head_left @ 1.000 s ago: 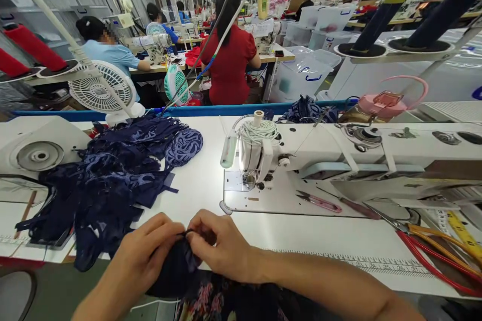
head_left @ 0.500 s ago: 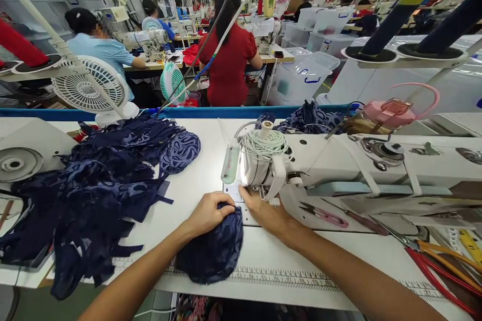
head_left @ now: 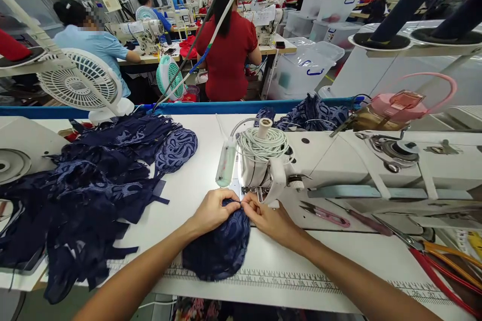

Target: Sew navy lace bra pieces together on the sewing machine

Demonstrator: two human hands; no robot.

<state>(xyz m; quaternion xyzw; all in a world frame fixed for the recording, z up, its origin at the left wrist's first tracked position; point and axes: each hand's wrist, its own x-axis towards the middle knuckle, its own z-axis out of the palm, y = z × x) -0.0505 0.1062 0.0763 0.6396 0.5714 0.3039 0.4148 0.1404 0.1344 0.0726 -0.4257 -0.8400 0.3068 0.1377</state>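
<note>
Pinching navy lace cup (head_left: 222,246) at frame center, left hand (head_left: 213,209) and right hand (head_left: 268,218) both holding its top edge at the presser foot (head_left: 256,191); fingers risking needle contact.

Two hands are counted at the lower centre: the left hand (head_left: 213,209) and the right hand (head_left: 268,216), both pinching one navy lace piece (head_left: 220,246). One white sewing machine (head_left: 339,160) is seen at centre right, topped by one coil of white cord (head_left: 264,141). One heap of navy pieces (head_left: 86,190) is noted at left, and one smaller heap (head_left: 309,110) at upper centre. Two fans are counted: one white fan (head_left: 73,80) at upper left, one teal fan (head_left: 168,76) beside it. One pair of pink snips (head_left: 326,213) and one pair of orange-handled scissors (head_left: 425,246) are seen at right. Two dark thread cones (head_left: 402,7) are counted at upper right. Two nearby seated people are clearly seen at upper left and upper centre: one in light blue (head_left: 96,42), one in red (head_left: 228,45); the farther ones are too blurred to be counted.
</note>
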